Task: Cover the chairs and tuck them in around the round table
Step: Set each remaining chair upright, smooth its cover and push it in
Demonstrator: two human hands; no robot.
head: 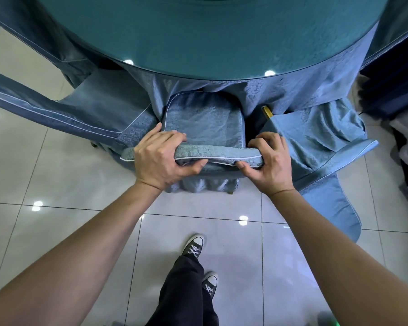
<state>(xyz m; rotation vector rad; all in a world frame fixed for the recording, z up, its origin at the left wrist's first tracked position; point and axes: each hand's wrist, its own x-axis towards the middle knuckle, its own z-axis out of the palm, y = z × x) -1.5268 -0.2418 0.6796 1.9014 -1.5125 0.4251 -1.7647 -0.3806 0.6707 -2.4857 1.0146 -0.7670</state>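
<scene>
A chair in a blue patterned cover (204,123) stands in front of me, its seat partly under the round table (210,36), which has a teal glass top and a blue cloth. My left hand (160,158) grips the left part of the chair's covered top rail (221,152), thumb underneath. My right hand (268,161) grips the rail's right end the same way. To the right stands another chair (315,137) with its cover loosely draped and a gold leg tip (267,111) showing. A covered chair (57,114) stands at the left.
Glossy white floor tiles (69,184) surround the table. My legs in dark trousers and sneakers (194,245) stand behind the chair. Dark and pale fabric (407,142) lies piled at the right edge. Another covered chair (33,27) stands at the far left.
</scene>
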